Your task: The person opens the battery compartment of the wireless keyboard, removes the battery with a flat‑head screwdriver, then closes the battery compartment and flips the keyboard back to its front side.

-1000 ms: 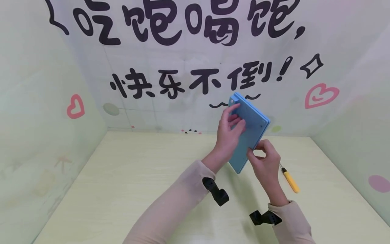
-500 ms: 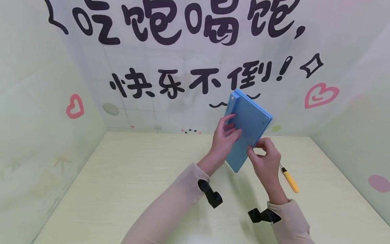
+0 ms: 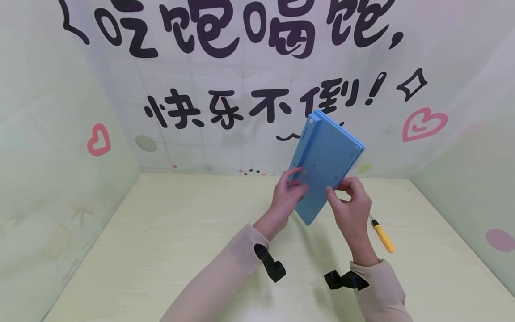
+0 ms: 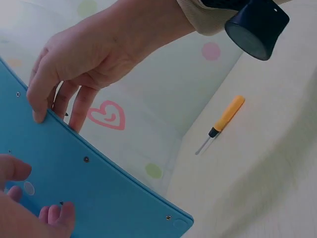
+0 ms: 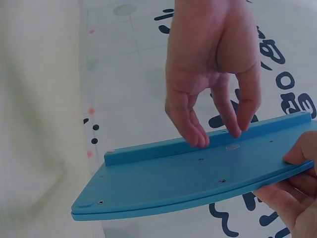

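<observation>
A flat blue case [image 3: 330,152] with small screws and a raised ridge along one long edge, like a keyboard's underside, is held tilted above the table. My right hand [image 3: 354,210] pinches its lower long edge, thumb on the screwed face and fingers behind. In the right wrist view my left hand [image 5: 213,54] has loosely bent fingers with tips at the ridge; whether they press on it I cannot tell. Only part of the left hand [image 4: 22,213] shows in the left wrist view. The case's other face is hidden.
A screwdriver [image 3: 383,236] with a yellow handle lies on the pale table [image 3: 181,228], to the right of my right hand. Behind stands a wall [image 3: 225,152] with black lettering, and side walls rise left and right. Each wrist wears a black camera [image 3: 270,264].
My left hand has slid down and left along the case, uncovering more of the ridge and screws. The case has risen slightly and turned its face more toward me; my right hand keeps its pinch.
</observation>
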A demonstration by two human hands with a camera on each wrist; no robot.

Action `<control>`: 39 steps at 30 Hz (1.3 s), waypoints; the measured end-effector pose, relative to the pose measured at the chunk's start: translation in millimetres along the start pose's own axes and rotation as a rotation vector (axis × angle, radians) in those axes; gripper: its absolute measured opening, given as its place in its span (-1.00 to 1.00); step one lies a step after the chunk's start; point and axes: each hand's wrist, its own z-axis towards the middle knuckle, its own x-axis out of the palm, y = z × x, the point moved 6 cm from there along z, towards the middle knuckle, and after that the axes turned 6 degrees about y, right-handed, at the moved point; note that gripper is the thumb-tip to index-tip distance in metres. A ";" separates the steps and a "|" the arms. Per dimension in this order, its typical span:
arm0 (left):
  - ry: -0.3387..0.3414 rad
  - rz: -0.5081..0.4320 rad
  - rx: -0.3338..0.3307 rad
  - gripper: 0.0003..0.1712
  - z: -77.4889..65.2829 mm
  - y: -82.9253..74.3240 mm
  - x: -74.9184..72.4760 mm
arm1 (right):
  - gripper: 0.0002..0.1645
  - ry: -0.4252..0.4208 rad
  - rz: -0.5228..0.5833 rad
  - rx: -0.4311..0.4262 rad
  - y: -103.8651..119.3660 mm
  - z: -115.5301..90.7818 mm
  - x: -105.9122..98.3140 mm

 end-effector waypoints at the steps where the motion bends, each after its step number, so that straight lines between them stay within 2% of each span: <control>1: -0.003 0.005 -0.012 -0.49 0.0 3.4 -2.0 | -0.84 -0.001 0.002 0.002 0.1 0.5 0.2; 10: -0.045 0.030 -0.116 -0.55 -2.0 33.2 -22.7 | -0.86 -0.015 0.017 0.014 2.3 3.4 1.1; 14: -0.071 0.040 -0.140 -0.57 -3.7 44.3 -31.1 | -0.86 -0.028 0.040 0.010 0.7 4.9 0.5; 20: -0.096 0.029 -0.149 -0.58 -5.4 57.7 -39.0 | -0.84 -0.055 0.109 0.007 -20.6 7.6 -0.5; 23: -0.113 0.019 -0.151 -0.57 -5.6 61.8 -41.7 | -0.82 -0.071 0.190 0.013 -28.9 9.6 -0.5; 27: -0.135 -0.012 -0.169 -0.56 -5.9 66.1 -43.9 | -0.79 -0.098 0.309 0.032 -31.7 12.1 -0.7; 33: -0.155 -0.108 -0.176 -0.52 -6.8 69.7 -45.9 | -0.77 -0.119 0.407 0.039 -32.1 14.2 -0.5; 39: -0.096 -0.244 -0.144 -0.51 -5.4 73.5 -47.1 | -0.82 -0.127 0.461 0.061 -32.4 14.3 -0.7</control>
